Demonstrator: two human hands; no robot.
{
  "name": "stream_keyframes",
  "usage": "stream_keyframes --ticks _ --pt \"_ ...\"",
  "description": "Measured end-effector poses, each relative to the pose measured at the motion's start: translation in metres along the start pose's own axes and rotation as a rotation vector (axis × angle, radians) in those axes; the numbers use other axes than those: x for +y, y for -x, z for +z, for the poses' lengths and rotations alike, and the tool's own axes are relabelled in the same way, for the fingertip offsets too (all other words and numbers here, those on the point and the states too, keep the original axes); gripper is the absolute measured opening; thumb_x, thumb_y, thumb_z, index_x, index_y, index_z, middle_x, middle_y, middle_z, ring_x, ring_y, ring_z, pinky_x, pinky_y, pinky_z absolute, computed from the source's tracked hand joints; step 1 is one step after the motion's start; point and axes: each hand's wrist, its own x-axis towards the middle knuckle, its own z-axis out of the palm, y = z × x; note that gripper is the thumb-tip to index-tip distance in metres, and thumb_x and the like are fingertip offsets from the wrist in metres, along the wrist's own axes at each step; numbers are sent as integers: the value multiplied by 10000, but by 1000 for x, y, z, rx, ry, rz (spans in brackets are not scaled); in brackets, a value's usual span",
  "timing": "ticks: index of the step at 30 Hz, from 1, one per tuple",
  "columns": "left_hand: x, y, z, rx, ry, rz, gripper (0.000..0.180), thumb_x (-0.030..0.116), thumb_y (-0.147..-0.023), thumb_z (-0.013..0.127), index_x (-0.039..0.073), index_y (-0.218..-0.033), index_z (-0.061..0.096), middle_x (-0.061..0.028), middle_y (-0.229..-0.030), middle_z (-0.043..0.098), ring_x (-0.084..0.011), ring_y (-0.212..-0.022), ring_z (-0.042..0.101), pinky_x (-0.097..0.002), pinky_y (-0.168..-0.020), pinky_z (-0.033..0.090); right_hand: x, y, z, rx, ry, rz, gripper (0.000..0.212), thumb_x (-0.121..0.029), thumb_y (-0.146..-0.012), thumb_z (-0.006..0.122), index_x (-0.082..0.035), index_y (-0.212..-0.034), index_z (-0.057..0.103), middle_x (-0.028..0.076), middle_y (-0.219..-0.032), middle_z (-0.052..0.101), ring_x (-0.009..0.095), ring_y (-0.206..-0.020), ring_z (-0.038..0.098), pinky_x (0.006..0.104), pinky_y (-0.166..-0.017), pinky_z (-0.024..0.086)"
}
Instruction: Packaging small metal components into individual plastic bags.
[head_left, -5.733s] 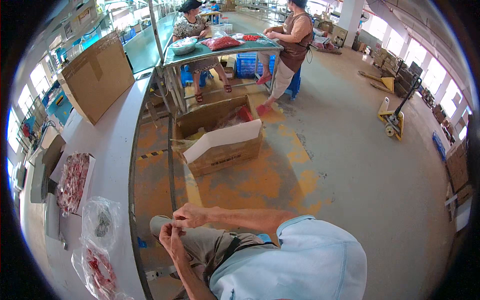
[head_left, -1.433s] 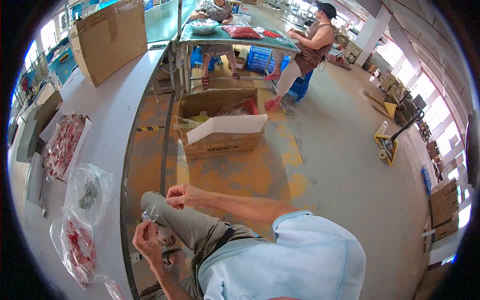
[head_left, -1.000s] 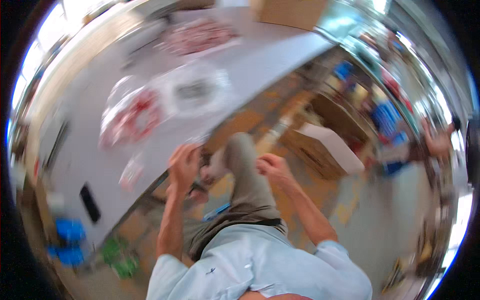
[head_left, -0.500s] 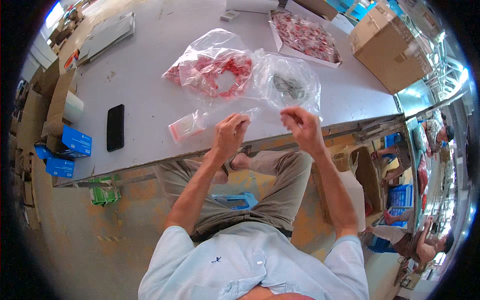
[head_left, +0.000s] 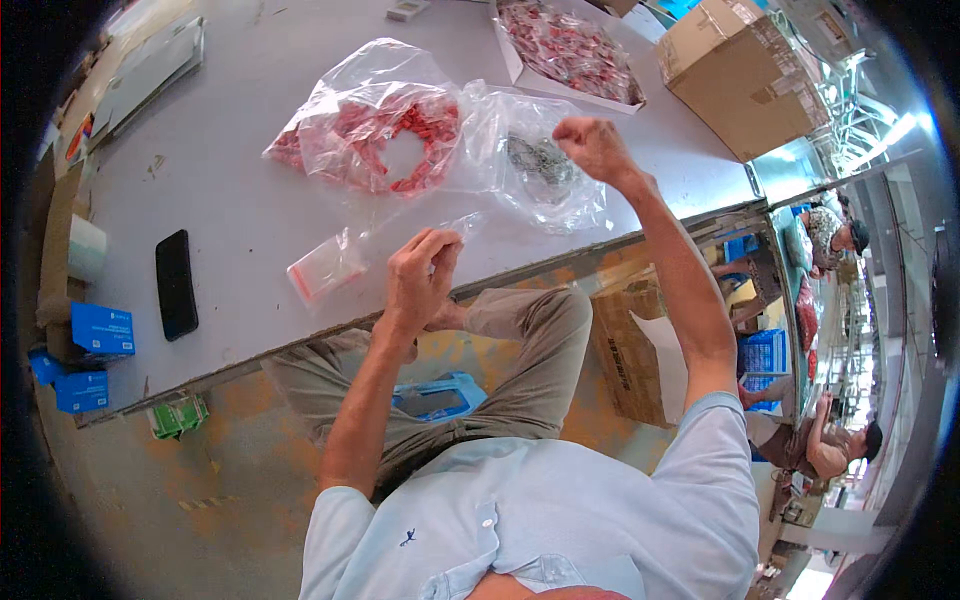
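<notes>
Counter (head_left: 240,215), pale, bearing one clear bag of red pieces (head_left: 365,130), laid flat.

Left hand (head_left: 425,270): on the near side of the bag of red pieces, fingertips pinched on a small clear bag (head_left: 463,224).

Right hand (head_left: 597,150): right of the bag of red pieces, over the bag of grey pieces (head_left: 533,160); fingers curled, whether on anything cannot be told.

Pack of small bags (head_left: 327,268), red-edged: on the near side of the bag of red pieces.

Phone (head_left: 177,285), black: left of the same bag, nearer the person.

Cardboard box (head_left: 745,85), brown: well right of that bag.
</notes>
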Motion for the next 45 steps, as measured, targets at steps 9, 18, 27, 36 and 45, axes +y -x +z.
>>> stream_keyframes --ticks 9,18,27,36,45 --pt "-2 2 4 -16 -60 19 105 18 -910 704 3 -1014 700 -107 -841 669 -187 -677 627 -298 -613 504 11 4 53 -113 35 60 190 -171 -794 666 -31 -895 747 187 -892 742 355 -872 722 434 -820 565" --pt "2 0 6 -41 -110 -28 114 9 -905 708 0 -1018 700 -108 -857 674 -198 -682 636 -304 -618 509 4 -34 76 -295 166 229 255 -198 -748 730 3 -902 764 172 -843 747 268 -726 730 363 -692 592" --pt "-1 1 6 -37 -76 -51 94 19 -916 703 -6 -1006 698 -106 -845 672 -185 -662 620 -303 -599 503 28 -19 71 -251 -311 231 190 -118 -851 730 40 -956 731 84 -775 720 148 -629 698 291 -576 592" --pt "-5 1 8 -35 -140 3 94 13 -915 703 -5 -1006 695 -111 -837 669 -181 -659 628 -301 -592 506 33 -2 70 -152 -783 376 159 -186 -917 743 -37 -970 730 2 -746 663 74 -592 588 236 -506 458" --pt "4 -7 7 -9 -155 -45 93 12 -919 701 -3 -1010 698 -121 -859 683 -189 -682 652 -306 -624 527 26 3 64 -128 -1257 510 107 -155 -939 733 -74 -993 689 -54 -685 551 35 -516 416 226 -450 315"
